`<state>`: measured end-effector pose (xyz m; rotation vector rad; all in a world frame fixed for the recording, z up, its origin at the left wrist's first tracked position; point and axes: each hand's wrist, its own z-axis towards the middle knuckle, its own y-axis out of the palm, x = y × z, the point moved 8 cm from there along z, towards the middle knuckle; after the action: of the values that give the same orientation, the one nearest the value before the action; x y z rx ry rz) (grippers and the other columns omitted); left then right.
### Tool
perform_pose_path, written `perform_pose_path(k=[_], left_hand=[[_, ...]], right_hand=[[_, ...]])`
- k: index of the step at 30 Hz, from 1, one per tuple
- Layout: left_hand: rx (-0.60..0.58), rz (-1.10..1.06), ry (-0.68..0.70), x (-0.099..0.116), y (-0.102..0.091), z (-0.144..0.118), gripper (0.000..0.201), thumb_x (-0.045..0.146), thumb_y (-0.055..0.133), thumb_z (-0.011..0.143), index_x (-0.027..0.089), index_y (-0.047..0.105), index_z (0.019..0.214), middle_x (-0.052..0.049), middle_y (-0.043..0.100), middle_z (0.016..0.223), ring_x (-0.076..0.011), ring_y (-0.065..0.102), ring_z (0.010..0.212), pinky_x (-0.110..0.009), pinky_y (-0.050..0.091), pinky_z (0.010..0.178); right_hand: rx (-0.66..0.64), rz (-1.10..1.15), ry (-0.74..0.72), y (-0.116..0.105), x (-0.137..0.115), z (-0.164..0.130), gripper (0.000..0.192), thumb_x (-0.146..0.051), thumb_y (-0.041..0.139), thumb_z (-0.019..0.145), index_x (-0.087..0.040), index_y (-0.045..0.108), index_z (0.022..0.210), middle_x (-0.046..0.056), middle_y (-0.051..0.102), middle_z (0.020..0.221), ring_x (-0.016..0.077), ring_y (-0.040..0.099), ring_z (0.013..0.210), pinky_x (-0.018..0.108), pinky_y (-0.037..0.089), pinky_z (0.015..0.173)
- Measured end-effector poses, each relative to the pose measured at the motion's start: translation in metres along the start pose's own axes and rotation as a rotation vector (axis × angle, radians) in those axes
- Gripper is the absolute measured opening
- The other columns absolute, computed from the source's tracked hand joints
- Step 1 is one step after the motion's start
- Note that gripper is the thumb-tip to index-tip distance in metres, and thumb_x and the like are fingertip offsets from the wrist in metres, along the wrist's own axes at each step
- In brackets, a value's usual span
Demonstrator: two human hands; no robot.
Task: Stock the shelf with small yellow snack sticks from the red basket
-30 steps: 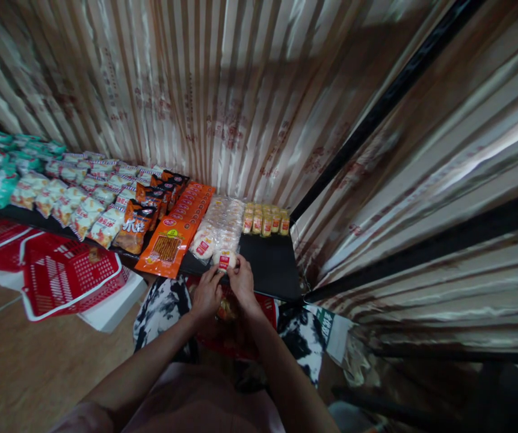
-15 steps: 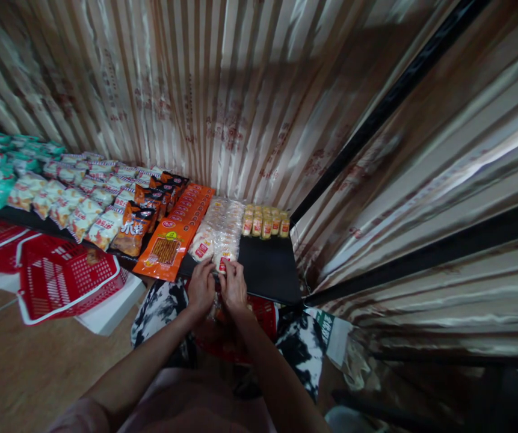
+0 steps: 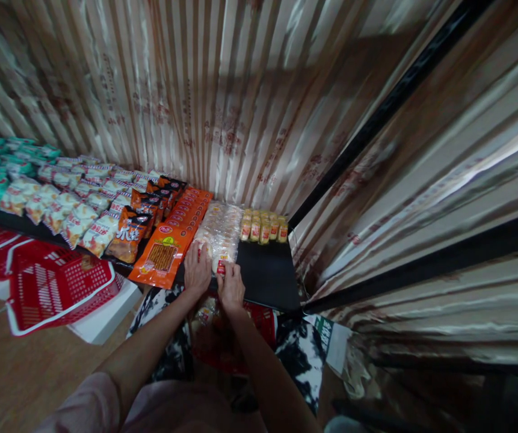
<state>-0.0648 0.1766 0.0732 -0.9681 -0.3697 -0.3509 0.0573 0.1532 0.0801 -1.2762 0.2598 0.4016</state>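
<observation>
A dim corner hung with striped, shiny curtain

Striped curtain [image 3: 222,102] in cream and brown covered the back and right sides, catching streaks of light. Black bars [image 3: 376,114] crossed it on the right. A low black shelf [image 3: 268,273] ran along the back wall. The floor [image 3: 24,373] was brown, and a white block [image 3: 105,316] sat on it at the left.

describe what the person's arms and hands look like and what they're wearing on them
Both forearms are bare down to the left hand and right hand: no gloves, watch or rings visible. A pale pink short sleeve covers the left upper arm. The right upper arm is out of frame.
</observation>
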Motion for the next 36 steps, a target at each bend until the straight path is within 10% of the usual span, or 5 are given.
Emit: perform_pose_path(k=[36], left_hand=[[0.067, -0.035, -0.038, 0.001, -0.003, -0.002, 0.050, 0.030, 0.032, 0.091, 0.009, 0.032, 0.136, -0.017, 0.030, 0.143, -0.0289, 0.020, 0.135, -0.049, 0.025, 0.106]], right_hand=[[0.105, 0.226, -0.109, 0.003, 0.010, -0.004, 0.037, -0.013, 0.036, 0.083, -0.019, 0.055, 0.115, 0.009, 0.051, 0.112, 0.0163, 0.051, 0.103, 0.030, 0.045, 0.088]])
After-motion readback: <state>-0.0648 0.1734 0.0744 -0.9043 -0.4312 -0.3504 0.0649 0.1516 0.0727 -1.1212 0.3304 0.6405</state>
